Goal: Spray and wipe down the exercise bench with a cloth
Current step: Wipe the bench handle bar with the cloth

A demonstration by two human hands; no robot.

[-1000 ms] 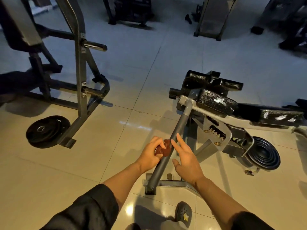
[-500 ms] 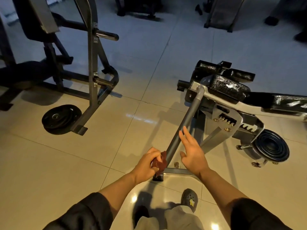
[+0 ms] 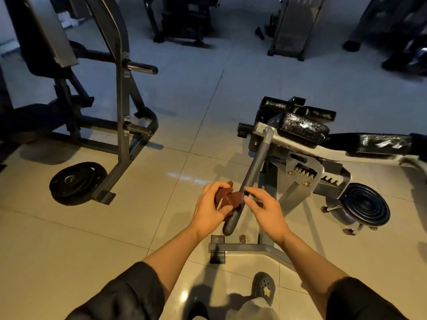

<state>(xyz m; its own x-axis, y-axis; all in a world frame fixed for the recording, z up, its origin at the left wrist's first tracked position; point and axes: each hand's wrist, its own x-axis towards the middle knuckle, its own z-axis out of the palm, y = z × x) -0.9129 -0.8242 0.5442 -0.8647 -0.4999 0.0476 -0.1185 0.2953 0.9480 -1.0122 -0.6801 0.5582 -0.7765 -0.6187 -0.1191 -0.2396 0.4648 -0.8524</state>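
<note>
- Two forearms bare from the wrist back to near the elbow.
- Left hand (image 3: 209,205) bare: no glove, ring or watch visible.
- Right hand (image 3: 265,210) bare as well, wrist unadorned.
- Black left sleeve (image 3: 120,294) of loose, slightly creased fabric, pushed up and bunched below the elbow.
- Black right sleeve (image 3: 360,299) of the same dark cloth, ending at about the same height.
- Light grey trouser leg (image 3: 251,310) at the bottom edge.
- Dark grey perforated clog (image 3: 263,286) on one foot, round vent holes across the top, a small yellow star charm fixed near the toe.
</note>
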